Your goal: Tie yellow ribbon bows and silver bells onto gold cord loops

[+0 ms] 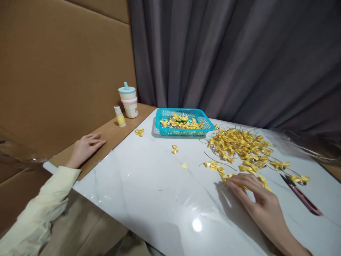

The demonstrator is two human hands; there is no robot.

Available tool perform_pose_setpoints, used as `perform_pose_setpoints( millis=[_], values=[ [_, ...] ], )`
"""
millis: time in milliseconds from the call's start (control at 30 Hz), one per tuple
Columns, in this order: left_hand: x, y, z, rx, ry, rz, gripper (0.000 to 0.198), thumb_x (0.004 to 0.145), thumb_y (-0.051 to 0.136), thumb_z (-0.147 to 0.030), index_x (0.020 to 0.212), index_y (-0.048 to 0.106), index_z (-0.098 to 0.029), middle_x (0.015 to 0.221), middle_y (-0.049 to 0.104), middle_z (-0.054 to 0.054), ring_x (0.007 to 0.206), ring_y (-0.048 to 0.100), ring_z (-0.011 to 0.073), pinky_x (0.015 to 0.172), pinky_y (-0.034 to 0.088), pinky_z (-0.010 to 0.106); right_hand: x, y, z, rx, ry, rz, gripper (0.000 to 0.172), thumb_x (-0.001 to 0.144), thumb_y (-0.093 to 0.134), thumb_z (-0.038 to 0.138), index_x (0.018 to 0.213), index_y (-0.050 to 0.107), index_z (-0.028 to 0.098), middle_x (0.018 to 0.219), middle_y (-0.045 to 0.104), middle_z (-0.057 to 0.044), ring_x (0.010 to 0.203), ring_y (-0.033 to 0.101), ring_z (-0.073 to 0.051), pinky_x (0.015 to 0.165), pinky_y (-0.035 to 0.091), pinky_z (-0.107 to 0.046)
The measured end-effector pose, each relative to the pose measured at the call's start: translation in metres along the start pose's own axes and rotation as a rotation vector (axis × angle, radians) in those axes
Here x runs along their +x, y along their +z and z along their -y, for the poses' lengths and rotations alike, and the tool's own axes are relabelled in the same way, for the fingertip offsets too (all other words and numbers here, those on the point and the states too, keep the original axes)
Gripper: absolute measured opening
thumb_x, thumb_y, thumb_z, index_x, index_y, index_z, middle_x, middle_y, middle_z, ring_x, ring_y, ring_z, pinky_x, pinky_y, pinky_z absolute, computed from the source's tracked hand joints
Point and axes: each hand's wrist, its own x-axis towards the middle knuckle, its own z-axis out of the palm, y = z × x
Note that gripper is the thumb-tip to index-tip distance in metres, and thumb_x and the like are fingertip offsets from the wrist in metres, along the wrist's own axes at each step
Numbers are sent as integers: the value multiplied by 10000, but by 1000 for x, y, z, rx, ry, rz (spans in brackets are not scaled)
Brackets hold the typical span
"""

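Note:
My left hand rests on the brown cardboard strip along the table's left side, fingers stretched out and holding nothing. Over the table's right half, my right hand has its thumb and index fingertips together at a yellow ribbon bow. The other fingers partly cover more bows beneath them. Just beyond lies a heap of yellow bows with thin cords and small silvery bells. A pair of thread snips with pink handles lies to the right of my right hand, blades pointing at the heap.
A turquoise basket holding yellow bows stands at the back. Single bows and a small yellow scrap lie mid-table. At the back left stand a lidded cup and a small yellow bottle. Cardboard walls the left; a grey curtain hangs behind.

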Motion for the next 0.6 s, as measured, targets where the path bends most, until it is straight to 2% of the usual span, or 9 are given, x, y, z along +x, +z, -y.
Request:
perform_pose_setpoints(
  millis=[100, 233, 367, 467, 600],
  values=[
    [-3, 2, -1, -75, -32, -21, 288, 837, 494, -382, 969, 691, -219, 1242, 590, -20, 1193, 472, 215, 1026, 341, 359, 0, 0, -1, 1, -16, 4, 183, 804, 577, 385, 748, 673, 240, 790, 666, -46, 787, 595, -233, 736, 462, -394],
    [-2, -2, -4, -160, -94, 51, 384, 856, 451, -402, 1093, 649, -175, 1290, 552, 22, 1237, 428, 199, 1074, 271, 344, -2, 1, -3, 10, -26, 0, 167, 807, 581, 368, 748, 673, 243, 788, 661, -39, 785, 596, -225, 729, 462, -386],
    [-1, -4, -3, -128, -110, 67, 425, 903, 359, -395, 1173, 602, -175, 1364, 473, 44, 1285, 365, 220, 1088, 203, 422, -2, 1, -5, 11, -42, 3, 151, 806, 587, 360, 758, 672, 244, 790, 666, -35, 798, 594, -228, 731, 460, -392],
    [0, -4, -1, -96, -95, 71, 430, 912, 347, -414, 1197, 581, -193, 1390, 436, 50, 1296, 351, 243, 1060, 225, 468, -2, 1, -6, 8, -52, 19, 143, 807, 586, 353, 772, 674, 246, 797, 673, -37, 805, 591, -233, 727, 462, -400],
    [2, -2, 1, -46, -58, 89, 408, 903, 371, -428, 1158, 604, -211, 1345, 492, 29, 1280, 376, 272, 1004, 315, 467, -2, 1, -6, 7, -49, 27, 160, 804, 584, 370, 769, 680, 247, 796, 676, -47, 806, 587, -246, 715, 465, -413]
  ],
)
